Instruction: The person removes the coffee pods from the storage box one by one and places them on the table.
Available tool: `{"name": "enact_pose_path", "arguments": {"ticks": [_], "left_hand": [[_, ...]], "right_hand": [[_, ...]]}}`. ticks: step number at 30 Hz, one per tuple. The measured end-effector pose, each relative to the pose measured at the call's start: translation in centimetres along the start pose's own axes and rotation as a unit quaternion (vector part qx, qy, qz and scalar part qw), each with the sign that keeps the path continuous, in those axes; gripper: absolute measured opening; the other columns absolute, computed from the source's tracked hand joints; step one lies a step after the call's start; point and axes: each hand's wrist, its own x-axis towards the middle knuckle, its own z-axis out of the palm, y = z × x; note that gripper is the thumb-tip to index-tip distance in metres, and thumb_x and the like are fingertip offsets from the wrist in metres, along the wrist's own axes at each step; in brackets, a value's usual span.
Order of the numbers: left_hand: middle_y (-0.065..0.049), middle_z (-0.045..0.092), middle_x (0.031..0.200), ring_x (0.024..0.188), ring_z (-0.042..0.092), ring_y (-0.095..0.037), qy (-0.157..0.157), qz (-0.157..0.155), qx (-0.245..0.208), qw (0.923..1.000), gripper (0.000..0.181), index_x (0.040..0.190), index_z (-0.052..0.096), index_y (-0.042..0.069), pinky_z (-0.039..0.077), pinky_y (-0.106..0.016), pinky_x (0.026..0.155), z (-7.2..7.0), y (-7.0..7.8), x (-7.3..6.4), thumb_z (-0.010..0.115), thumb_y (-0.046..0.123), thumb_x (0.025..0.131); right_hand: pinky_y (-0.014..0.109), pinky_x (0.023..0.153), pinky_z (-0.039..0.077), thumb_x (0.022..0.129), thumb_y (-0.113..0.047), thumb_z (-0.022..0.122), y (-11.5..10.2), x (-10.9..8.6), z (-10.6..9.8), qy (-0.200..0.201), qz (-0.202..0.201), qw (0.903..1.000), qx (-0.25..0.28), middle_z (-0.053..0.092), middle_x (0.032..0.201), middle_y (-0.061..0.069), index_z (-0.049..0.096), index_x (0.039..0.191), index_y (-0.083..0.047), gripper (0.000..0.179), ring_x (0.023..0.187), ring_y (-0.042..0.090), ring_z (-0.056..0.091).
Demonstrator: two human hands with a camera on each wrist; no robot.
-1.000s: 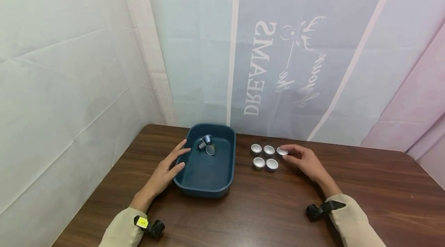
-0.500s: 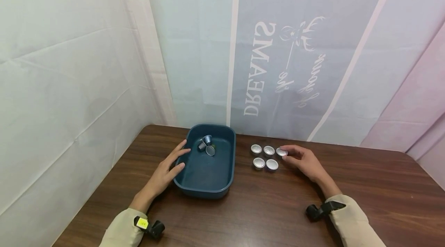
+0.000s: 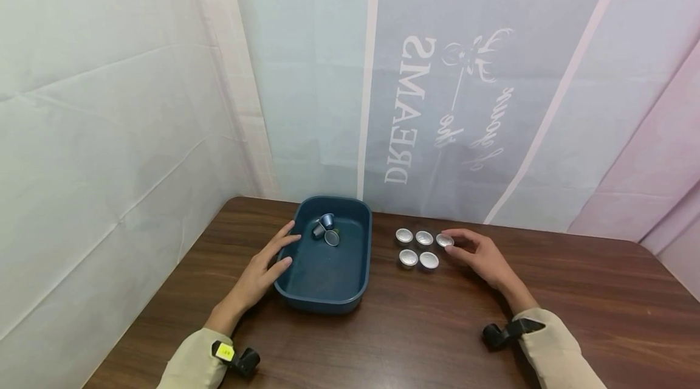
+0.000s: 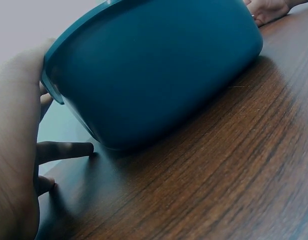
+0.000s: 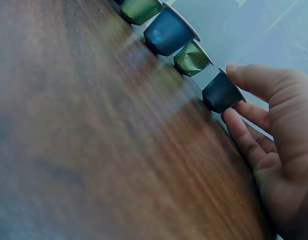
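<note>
My left hand (image 3: 257, 273) rests with extended fingers on the left rim of a dark blue plastic bin (image 3: 322, 276). In the left wrist view, two fingertips (image 4: 88, 149) reach down to the table beside the bin. Several coffee capsules (image 3: 332, 237) lie jumbled at the bin's far end. To the right of it, my right hand (image 3: 483, 258) pinches the rim of a dark coffee capsule (image 5: 221, 94), the rightmost in the back row. That capsule stands foil lid up, at the table surface. Beside it, green capsules (image 5: 192, 59) and a blue capsule (image 5: 169, 31) stand lid up.
Silvery lids of the front-row capsules (image 3: 429, 261) show nearer to me. The brown wooden table (image 3: 404, 340) stretches beneath everything. A printed cloth curtain (image 3: 437, 134) hangs along its back edge, and a pale cloth (image 3: 109, 134) borders the left side.
Both hands keep almost the same places, the right one still at the same capsule. The view has shifted very slightly.
</note>
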Motion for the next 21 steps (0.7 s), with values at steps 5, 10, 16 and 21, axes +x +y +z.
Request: {"name": "enact_pose_path", "arguments": {"ticks": [5, 10, 16, 21], "left_hand": [[-0.006, 0.021, 0.157, 0.142, 0.021, -0.026, -0.001, 0.004, 0.003, 1.0, 0.043, 0.141, 0.045, 0.007, 0.026, -0.063, 0.102, 0.1, 0.2, 0.0, 0.05, 0.01, 0.098], [-0.005, 0.021, 0.157, 0.142, 0.021, -0.026, 0.001, 0.002, 0.007, 1.0, 0.043, 0.141, 0.045, 0.01, 0.026, -0.062, 0.102, 0.1, 0.1, -0.2, 0.05, 0.011, 0.098], [-0.005, 0.022, 0.157, 0.142, 0.021, -0.028, 0.005, 0.002, 0.009, 0.9999, 0.044, 0.142, 0.045, 0.012, 0.026, -0.063, 0.101, 0.2, 0.1, -0.3, 0.05, 0.009, 0.098], [-0.005, 0.021, 0.157, 0.142, 0.021, -0.026, 0.003, 0.001, 0.009, 1.0, 0.044, 0.142, 0.045, 0.012, 0.026, -0.062, 0.102, 0.0, 0.3, -0.2, 0.051, 0.01, 0.098]], "right_hand": [[0.027, 0.064, 0.052, 0.088, -0.019, 0.071, -0.2, -0.1, 0.0, 0.027, -0.02, 0.9991, 0.026, 0.065, 0.094, 0.012, 0.064, 0.121, -0.005, 0.037, 0.08, 0.018, 0.062], [0.026, 0.061, 0.051, 0.088, -0.015, 0.071, -1.1, -0.3, 0.1, 0.051, -0.027, 0.9982, 0.016, 0.065, 0.089, 0.012, 0.063, 0.12, -0.003, 0.035, 0.072, 0.023, 0.063], [0.027, 0.059, 0.05, 0.086, -0.001, 0.069, -4.2, -0.8, -0.1, 0.066, -0.051, 0.9964, 0.02, 0.064, 0.093, 0.018, 0.063, 0.116, 0.004, 0.031, 0.075, 0.028, 0.061], [0.023, 0.063, 0.048, 0.085, 0.003, 0.068, -5.7, -0.8, -0.2, 0.068, -0.06, 0.9958, 0.006, 0.062, 0.097, 0.021, 0.064, 0.115, 0.004, 0.03, 0.078, 0.02, 0.06]]}}
